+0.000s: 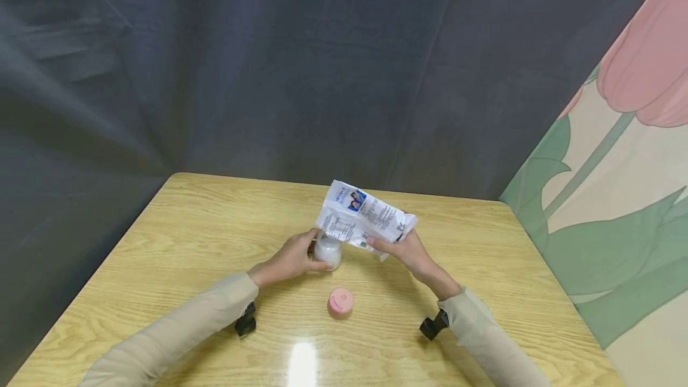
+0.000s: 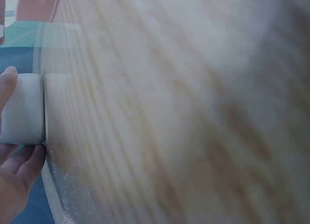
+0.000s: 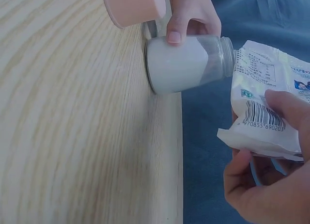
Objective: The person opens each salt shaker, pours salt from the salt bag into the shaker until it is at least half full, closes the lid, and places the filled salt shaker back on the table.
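A glass jar point(image 1: 329, 251) with white contents stands on the table, and my left hand point(image 1: 291, 259) grips it around the side. In the right wrist view the contents of the jar point(image 3: 179, 64) reach up near its shoulder, below a threaded, uncovered neck. My right hand point(image 1: 411, 252) holds a printed white plastic bag point(image 1: 371, 214) by its bottom end, thumb on top and fingers beneath. The bag slants down to the left, its far corner right at the jar's mouth. A barcode shows near the thumb.
Closer to me than the jar, a round pink cap point(image 1: 340, 302) sits on the wooden table point(image 1: 242, 214). A dark curtain point(image 1: 301, 76) hangs behind the table's far edge. On the right is a wall point(image 1: 602, 196) painted with flowers.
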`<state>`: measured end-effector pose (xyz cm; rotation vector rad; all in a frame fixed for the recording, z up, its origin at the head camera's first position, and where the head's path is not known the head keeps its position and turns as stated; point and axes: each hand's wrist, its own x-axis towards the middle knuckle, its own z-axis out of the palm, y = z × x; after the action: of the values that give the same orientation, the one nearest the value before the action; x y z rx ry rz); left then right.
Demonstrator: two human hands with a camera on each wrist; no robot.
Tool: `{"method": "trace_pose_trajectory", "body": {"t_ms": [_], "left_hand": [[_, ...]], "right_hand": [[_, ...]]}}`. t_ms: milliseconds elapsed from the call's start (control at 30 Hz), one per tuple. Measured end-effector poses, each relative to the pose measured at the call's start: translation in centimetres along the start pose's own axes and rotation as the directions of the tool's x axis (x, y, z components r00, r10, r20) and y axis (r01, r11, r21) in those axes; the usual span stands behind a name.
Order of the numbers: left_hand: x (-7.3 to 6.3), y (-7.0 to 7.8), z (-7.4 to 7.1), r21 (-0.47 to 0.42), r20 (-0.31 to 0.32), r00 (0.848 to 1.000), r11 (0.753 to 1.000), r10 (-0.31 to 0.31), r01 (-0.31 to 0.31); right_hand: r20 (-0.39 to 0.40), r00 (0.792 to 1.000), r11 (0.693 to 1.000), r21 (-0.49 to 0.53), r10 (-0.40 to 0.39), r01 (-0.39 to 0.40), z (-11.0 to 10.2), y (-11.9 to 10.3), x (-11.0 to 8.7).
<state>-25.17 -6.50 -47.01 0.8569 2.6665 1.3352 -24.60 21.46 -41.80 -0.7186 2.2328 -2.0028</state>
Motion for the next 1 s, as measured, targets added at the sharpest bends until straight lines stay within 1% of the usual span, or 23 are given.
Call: {"method": "trace_pose_trajectory", "body": {"t_ms": [200,400,700,1000], "left_hand": [[-0.1,0.2,0.0,0.002,0.022,1.000,1.000,-0.017,0.017],[-0.2,0.4,0.2,-0.019,0.035,0.999,1.000,-0.009,0.009],[-0.4,0.7,0.1,0.004,0.013,0.999,0.999,-0.041,0.041],[-0.4,1.0,0.0,-0.005,0.009,0.999,0.999,-0.044,0.044]], "right_hand": [[0.013,0.996,0.996,0.030,0.089,-0.090,-0.1,0.3,-0.4],[0.021,0.991,0.988,0.075,0.131,-0.133,-0.2,0.5,-0.7],[-0.001,0.984,0.976,0.128,0.178,-0.177,-0.4,0.9,-0.9],[-0.005,0.982,0.971,0.145,0.190,-0.187,-0.5,1.2,-1.1]]}}
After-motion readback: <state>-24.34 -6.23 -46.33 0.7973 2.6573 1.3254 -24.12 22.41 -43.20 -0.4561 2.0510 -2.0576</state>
